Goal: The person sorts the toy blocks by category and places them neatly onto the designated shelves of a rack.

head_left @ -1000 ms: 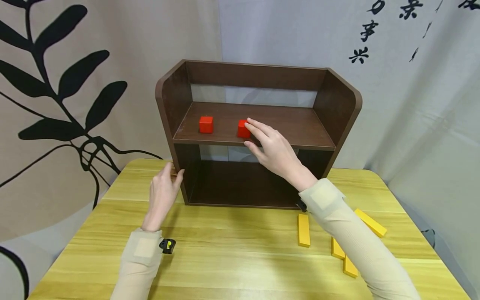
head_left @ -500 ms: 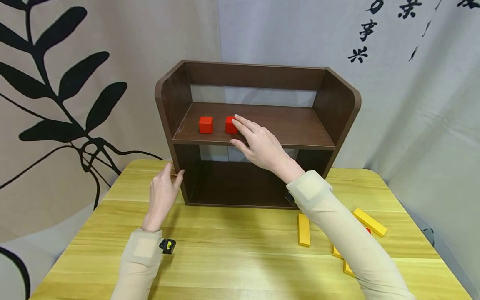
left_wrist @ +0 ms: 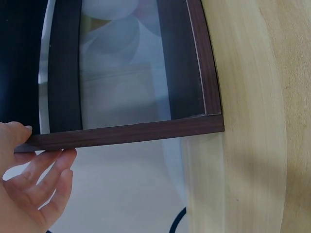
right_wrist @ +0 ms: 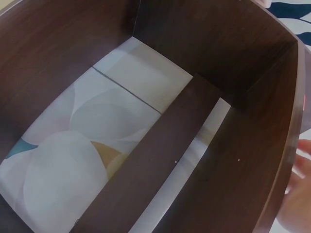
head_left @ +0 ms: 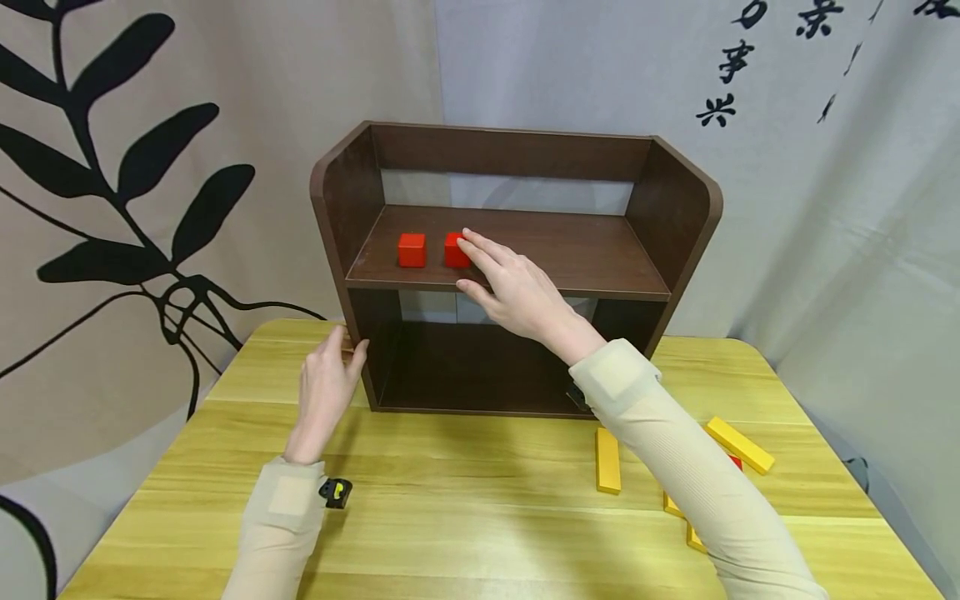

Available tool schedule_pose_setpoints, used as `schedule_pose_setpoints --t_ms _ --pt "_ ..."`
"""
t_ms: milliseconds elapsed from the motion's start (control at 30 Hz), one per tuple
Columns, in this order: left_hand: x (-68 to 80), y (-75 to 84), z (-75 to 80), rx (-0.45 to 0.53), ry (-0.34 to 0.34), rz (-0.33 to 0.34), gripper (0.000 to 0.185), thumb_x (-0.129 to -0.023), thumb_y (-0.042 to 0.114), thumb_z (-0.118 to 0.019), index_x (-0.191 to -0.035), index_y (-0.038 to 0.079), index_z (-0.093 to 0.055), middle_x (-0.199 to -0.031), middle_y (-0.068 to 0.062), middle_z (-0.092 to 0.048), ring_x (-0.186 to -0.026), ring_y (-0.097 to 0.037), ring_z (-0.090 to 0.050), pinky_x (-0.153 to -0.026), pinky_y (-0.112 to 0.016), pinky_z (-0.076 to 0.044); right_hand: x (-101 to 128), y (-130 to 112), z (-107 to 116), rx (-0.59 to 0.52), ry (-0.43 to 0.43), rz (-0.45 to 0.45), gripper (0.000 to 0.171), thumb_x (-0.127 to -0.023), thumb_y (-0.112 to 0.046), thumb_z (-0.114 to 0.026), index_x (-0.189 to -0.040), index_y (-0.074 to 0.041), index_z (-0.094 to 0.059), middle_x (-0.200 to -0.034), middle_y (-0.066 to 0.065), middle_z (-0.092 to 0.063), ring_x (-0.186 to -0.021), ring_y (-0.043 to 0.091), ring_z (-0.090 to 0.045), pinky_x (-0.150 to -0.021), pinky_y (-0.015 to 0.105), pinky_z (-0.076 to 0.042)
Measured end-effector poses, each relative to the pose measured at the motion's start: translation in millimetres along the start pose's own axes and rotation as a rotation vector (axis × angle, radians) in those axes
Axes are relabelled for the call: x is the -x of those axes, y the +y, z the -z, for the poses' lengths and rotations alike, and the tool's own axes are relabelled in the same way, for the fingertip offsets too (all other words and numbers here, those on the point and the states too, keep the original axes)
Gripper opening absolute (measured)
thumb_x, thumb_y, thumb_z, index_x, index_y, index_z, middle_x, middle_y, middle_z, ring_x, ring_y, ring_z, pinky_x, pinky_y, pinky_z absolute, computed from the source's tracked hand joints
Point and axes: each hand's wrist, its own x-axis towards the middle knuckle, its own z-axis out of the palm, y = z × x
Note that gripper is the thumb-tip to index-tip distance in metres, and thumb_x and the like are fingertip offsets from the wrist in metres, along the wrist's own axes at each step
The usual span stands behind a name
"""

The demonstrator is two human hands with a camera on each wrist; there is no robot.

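A brown two-tier shelf stands on the table. On its upper board sit two red cubes, the left cube and the right cube, with a narrow gap between them. My right hand touches the right cube's right side with fairly straight fingers, which cover part of it; the thumb is by the board's front edge. My left hand grips the shelf's left side panel, thumb on one face and fingers on the other in the left wrist view. At the right wrist view's edge, part of the right hand shows.
On the wooden table, a yellow block lies before the shelf. Farther right are another yellow block, a partly covered red piece and more yellow pieces behind my right sleeve. A curtain hangs behind.
My right hand has moved left along the upper board, and the right red cube has slid left with it, closer to the left cube. The left hand has stayed on the side panel.
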Motion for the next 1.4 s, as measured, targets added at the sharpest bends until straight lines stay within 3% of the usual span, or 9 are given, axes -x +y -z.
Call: schedule_pose_setpoints --t_ms 300,733,900,1200,1400 --pt "0.7 0.7 0.4 0.003 -0.005 -0.001 0.019 -0.090 0.015 -0.064 -0.090 -0.002 -0.055 -0.082 -0.023 -0.068 -0.070 -0.038 -0.068 -0.054 -0.049 -0.050 14 7 5 -0.070 0.095 0.024 0.051 -0.096 -0.030 -0.056 -0.142 -0.011 -0.044 -0.150 0.005 -0.041 -0.135 0.024 -0.045 -0.109 0.042 -0.039" --pt "1.0 0.0 1.8 0.002 0.004 -0.006 0.019 -0.090 0.014 -0.064 -0.091 -0.003 -0.056 -0.082 -0.024 -0.068 -0.069 -0.038 -0.068 -0.054 -0.049 -0.050 69 36 10 -0.215 0.329 0.176 0.036 -0.086 -0.007 -0.067 -0.122 -0.006 -0.062 -0.125 0.009 -0.063 -0.116 0.022 -0.060 -0.098 0.036 -0.048" --pt "-0.6 0.6 2.6 0.007 -0.014 0.006 0.019 -0.091 0.014 -0.063 -0.092 -0.004 -0.056 -0.084 -0.024 -0.069 -0.071 -0.038 -0.068 -0.055 -0.049 -0.051 90 48 10 -0.229 0.382 0.219 0.035 -0.082 -0.001 -0.069 -0.116 -0.006 -0.065 -0.118 0.010 -0.066 -0.109 0.023 -0.063 -0.096 0.025 -0.047" --pt "-4.4 7.2 8.1 -0.013 -0.119 0.073 0.023 -0.094 0.019 -0.058 -0.099 -0.003 -0.055 -0.089 -0.025 -0.069 -0.075 -0.038 -0.068 -0.057 -0.048 -0.052 136 78 1 -0.310 0.368 0.172 0.038 -0.074 0.009 -0.072 -0.109 -0.005 -0.069 -0.107 0.012 -0.070 -0.102 0.022 -0.065 -0.097 0.010 -0.041" --pt "-7.2 11.1 5.7 -0.079 -0.078 0.033 0.025 -0.095 0.018 -0.057 -0.093 -0.006 -0.051 -0.070 -0.025 -0.062 -0.054 -0.039 -0.061 -0.043 -0.043 -0.044 171 105 -7 -0.310 0.280 0.060 0.034 -0.076 0.008 -0.071 -0.107 -0.006 -0.069 -0.102 0.009 -0.071 -0.092 0.017 -0.065 -0.085 0.010 -0.046"
